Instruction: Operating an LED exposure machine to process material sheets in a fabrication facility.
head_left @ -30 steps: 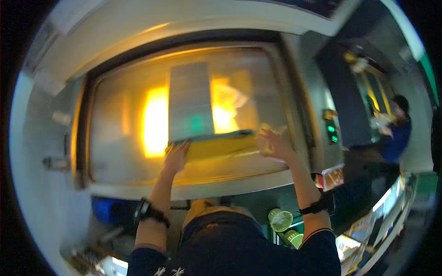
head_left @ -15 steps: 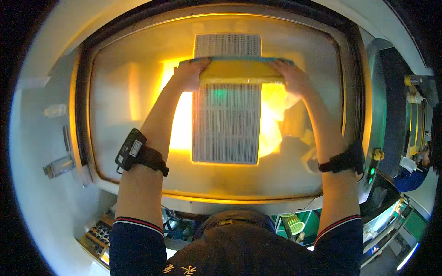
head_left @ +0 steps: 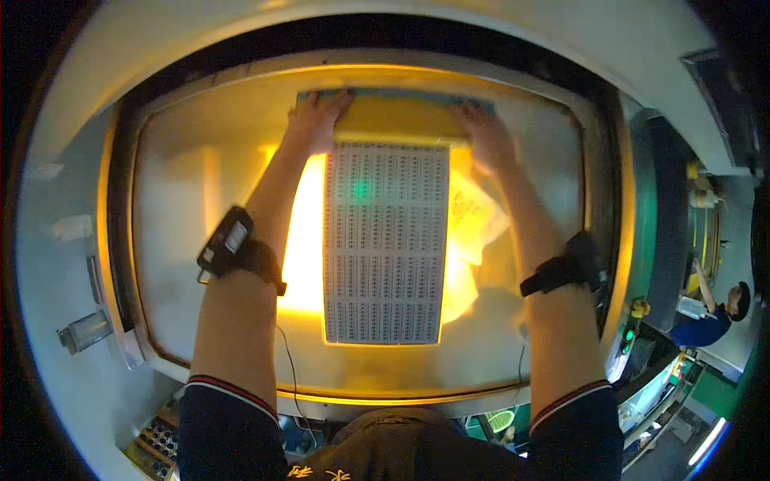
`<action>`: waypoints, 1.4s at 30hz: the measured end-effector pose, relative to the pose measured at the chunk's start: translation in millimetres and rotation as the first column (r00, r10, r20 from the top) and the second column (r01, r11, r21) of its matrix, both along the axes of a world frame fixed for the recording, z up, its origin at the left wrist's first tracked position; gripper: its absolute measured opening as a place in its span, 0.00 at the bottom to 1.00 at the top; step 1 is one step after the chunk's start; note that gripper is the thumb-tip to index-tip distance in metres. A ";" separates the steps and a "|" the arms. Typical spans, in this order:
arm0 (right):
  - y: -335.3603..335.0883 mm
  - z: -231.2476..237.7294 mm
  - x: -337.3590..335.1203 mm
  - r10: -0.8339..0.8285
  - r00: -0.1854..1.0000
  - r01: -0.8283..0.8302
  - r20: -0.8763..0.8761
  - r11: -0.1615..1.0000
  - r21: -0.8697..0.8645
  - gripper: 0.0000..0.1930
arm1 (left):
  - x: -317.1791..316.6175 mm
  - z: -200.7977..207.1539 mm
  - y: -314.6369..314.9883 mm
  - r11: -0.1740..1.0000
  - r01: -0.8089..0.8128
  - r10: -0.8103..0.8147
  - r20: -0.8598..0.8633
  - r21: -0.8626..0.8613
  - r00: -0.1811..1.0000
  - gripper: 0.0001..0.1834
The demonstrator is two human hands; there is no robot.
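A wide yellow bar with a blue-grey far edge [head_left: 401,117] lies across the far end of a grey rectangular panel [head_left: 387,248]. Rows of small dark marks cover the panel. My left hand [head_left: 314,124] grips the bar's left end, fingers over its far edge. On the right end sits my right hand [head_left: 489,138], its fingers likewise curled over the edge; the thumbs are hard to make out. Beneath the panel is a smooth metallic bed [head_left: 216,264], bright yellow light showing on both sides of the panel. A green light spot [head_left: 362,187] falls on the panel.
A dark-edged frame [head_left: 120,264] surrounds the bed. Green lit buttons [head_left: 628,337] and a yellow knob [head_left: 639,309] sit at the right. A small clear container [head_left: 84,333] is at the left. Another person [head_left: 706,325] in dark blue works far right. Cables hang near both my arms.
Both hands have moved the bar farther along the panel, from partway up to its far end. The head view has shifted, so the panel appears lower.
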State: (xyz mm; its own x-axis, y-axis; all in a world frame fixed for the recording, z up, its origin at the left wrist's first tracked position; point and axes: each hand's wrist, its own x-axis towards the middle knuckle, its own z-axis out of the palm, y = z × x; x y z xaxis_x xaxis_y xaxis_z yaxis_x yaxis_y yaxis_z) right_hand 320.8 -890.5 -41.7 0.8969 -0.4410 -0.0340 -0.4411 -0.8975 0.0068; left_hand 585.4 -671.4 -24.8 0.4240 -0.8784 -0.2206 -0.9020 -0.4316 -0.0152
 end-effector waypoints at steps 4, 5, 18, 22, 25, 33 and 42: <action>82.8 8.2 -62.0 0.108 0.990 -0.118 0.085 0.986 0.117 0.29 | -59.6 5.5 102.4 0.935 0.026 -0.008 0.051 -0.355 0.999 0.24; 111.3 9.4 -89.6 0.053 0.980 -0.101 0.192 0.962 0.252 0.27 | -71.8 7.5 132.3 0.895 0.277 -0.246 0.131 -0.349 0.960 0.20; 297.0 84.3 -258.4 0.210 0.974 -0.175 -0.083 0.934 0.312 0.43 | -244.2 62.0 320.6 0.990 0.048 0.003 -0.357 0.133 0.934 0.40; 295.9 72.3 -282.5 0.036 0.999 -0.025 -0.033 0.962 0.271 0.43 | -284.3 72.5 321.6 0.999 0.049 -0.049 -0.178 -0.003 0.983 0.40; 321.1 76.3 -319.6 -0.013 0.998 -0.005 0.063 0.961 0.276 0.41 | -325.1 79.5 342.1 0.999 0.038 -0.042 -0.180 -0.025 0.983 0.40; 384.5 -27.8 -362.5 0.043 0.950 0.153 -0.310 0.799 0.581 0.37 | -325.0 -57.3 417.1 0.974 0.193 -0.087 -0.596 0.117 0.798 0.31; 395.5 -10.3 -364.9 -0.409 0.913 0.240 0.002 0.540 0.807 0.31 | -301.1 -84.2 429.4 0.946 0.047 0.080 -0.373 0.320 0.924 0.45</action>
